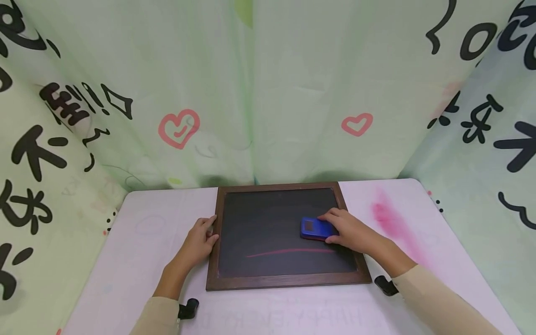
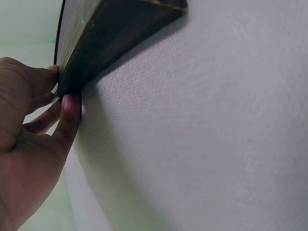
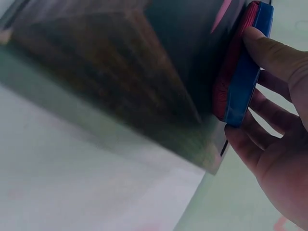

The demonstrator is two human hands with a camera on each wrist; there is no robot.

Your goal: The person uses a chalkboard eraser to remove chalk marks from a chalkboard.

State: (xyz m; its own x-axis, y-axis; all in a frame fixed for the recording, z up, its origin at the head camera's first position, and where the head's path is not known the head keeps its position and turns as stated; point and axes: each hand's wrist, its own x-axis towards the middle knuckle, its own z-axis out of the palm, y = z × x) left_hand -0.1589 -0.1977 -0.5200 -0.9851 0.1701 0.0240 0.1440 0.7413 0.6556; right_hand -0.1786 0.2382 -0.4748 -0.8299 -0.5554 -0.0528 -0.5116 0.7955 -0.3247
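A small blackboard [image 1: 272, 223] in a brown wooden frame lies on the table, with one pink chalk line [image 1: 289, 251] across its lower part. My left hand [image 1: 197, 243] holds the frame's left edge with thumb and fingertips; in the left wrist view the hand [image 2: 36, 130] grips the frame's side [image 2: 120, 38]. Over the board's right half, my right hand [image 1: 349, 230] grips a blue board eraser [image 1: 315, 228]. From the right wrist, the eraser [image 3: 243, 72] shows a red felt pad facing the board, held between thumb and fingers.
The board rests on a pale table [image 1: 159, 242] that has a pink smudge [image 1: 389, 216] to the right. Light green curtains [image 1: 293, 93] with hearts and black lettering hang at the back and both sides.
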